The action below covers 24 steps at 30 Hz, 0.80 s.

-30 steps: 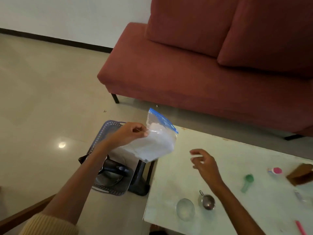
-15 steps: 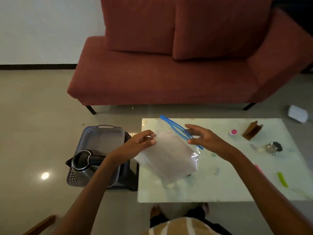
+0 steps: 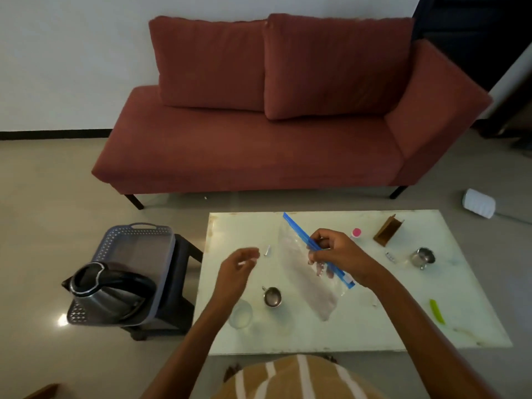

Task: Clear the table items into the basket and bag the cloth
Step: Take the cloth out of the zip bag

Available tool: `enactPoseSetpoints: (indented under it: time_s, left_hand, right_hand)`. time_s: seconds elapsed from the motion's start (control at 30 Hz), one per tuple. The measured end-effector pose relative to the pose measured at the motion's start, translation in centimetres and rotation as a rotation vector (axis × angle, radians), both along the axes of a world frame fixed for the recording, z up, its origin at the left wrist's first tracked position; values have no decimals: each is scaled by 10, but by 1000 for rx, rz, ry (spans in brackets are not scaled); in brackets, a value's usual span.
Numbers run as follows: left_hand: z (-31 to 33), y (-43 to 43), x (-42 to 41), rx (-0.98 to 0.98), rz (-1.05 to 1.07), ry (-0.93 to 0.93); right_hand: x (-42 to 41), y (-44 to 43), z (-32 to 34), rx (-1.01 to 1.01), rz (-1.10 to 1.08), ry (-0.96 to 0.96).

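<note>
Here, above the white table (image 3: 475, 312), my right hand (image 3: 342, 256) pinched the blue zip strip of the clear zip bag (image 3: 309, 283) with pale cloth inside, my left hand (image 3: 237, 269) loosely open and empty; it looked light, limp, slippery, best gripped at that stiffer strip.

I'm seeing a glossy pale tabletop (image 3: 331, 338) shining under clear, crinkly plastic — my zip bag (image 3: 312, 286) with its blue strip. Two small cups (image 3: 272, 296) are gleaming as polished metal; the perforated basket (image 3: 135, 240) is looking matt plastic — the kettle (image 3: 106, 295) brushed steel.
</note>
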State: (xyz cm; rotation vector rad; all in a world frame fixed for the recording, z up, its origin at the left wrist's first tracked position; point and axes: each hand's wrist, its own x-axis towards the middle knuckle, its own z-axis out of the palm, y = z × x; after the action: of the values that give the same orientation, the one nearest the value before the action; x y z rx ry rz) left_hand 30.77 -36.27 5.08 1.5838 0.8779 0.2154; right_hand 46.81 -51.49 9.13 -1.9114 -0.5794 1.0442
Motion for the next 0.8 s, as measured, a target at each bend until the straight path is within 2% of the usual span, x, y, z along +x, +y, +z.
enactPoseSetpoints:
  time_s: [0.17,0.27,0.37,0.5,0.7,0.8]
  left_hand:
    - [17,-87,59,-348,-156,27]
    - [16,-118,94,-303,-165,56]
    - [11,-137,114,-229,-89,75]
    - [7,-153,122,-261,-63,67]
    - [4,-174,121,-326,-3,65]
    - [3,-178,121,-305,6,91]
  right_hand:
    - [21,-40,-24,4,7,-175]
    - [35,-57,-37,16,23,-195]
    - [49,-74,-40,46,63,-136]
    - [66,-97,-42,77,143,-37]
    - [72,-110,-55,125,34,-27]
    - [66,-109,-60,107,5,-89]
